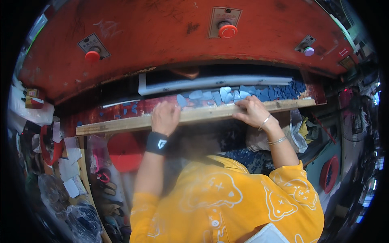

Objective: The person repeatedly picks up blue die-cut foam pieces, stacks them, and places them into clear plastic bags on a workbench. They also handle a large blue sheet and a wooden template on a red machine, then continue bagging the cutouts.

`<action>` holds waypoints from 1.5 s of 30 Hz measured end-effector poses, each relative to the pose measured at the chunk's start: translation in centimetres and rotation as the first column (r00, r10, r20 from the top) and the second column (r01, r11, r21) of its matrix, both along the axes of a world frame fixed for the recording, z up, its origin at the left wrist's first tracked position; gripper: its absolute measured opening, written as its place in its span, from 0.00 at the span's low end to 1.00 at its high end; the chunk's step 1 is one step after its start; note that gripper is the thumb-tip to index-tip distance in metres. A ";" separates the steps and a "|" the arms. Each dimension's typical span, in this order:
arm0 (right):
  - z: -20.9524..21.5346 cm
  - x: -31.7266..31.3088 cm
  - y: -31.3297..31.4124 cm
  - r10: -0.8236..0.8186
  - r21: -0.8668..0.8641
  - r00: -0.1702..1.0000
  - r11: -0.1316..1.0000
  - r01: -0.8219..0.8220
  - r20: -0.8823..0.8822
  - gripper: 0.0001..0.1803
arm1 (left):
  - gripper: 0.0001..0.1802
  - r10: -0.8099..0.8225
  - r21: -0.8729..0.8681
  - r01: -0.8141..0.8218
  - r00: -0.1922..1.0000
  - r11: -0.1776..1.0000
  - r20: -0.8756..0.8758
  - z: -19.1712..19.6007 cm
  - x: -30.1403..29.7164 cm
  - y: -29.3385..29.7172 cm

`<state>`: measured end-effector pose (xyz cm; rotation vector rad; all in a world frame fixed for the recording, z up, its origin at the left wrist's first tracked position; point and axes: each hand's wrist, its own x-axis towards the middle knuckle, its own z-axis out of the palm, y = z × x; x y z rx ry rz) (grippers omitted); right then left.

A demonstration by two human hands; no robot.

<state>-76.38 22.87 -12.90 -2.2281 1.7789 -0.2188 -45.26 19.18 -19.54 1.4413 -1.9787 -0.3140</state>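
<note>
A long pale wooden bar [202, 114] runs across in front of me at the edge of a red work surface. My left hand [165, 118], with a black wristband, rests over the bar left of the middle. Its fingers are curled down, and what lies under them is hidden. My right hand [256, 112], wearing bracelets, grips the bar farther right, thumb on the near face and fingers at the far edge. Just beyond it lie many flat blue pieces [225, 95], loosely overlapping and crowding toward the right. Smaller blue scraps [130, 108] lie beyond my left hand.
A red machine panel [158, 36] rises beyond, bearing a red push button [227, 30], another red button [92, 55] and a pale purple one [308, 51]. Under it runs a pale metal bar [219, 84]. A red stool seat [125, 152] and plastic bags [60, 198] are at left.
</note>
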 end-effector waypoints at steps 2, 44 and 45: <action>1.7 -0.2 -0.4 0.099 0.266 0.993 0.961 -0.079 -0.061 0.23 | 0.14 -0.025 0.062 0.026 1.000 0.998 -0.018 0.1 0.2 2.0; -0.7 8.0 7.3 0.044 -0.261 0.999 0.965 -0.040 0.011 0.41 | 0.47 0.041 0.087 -0.070 0.952 0.994 0.304 2.0 -0.9 14.6; -0.6 7.6 7.0 0.028 -0.218 0.998 0.976 -0.015 0.057 0.41 | 0.45 0.034 0.079 -0.058 0.960 0.995 0.278 2.0 -0.7 14.4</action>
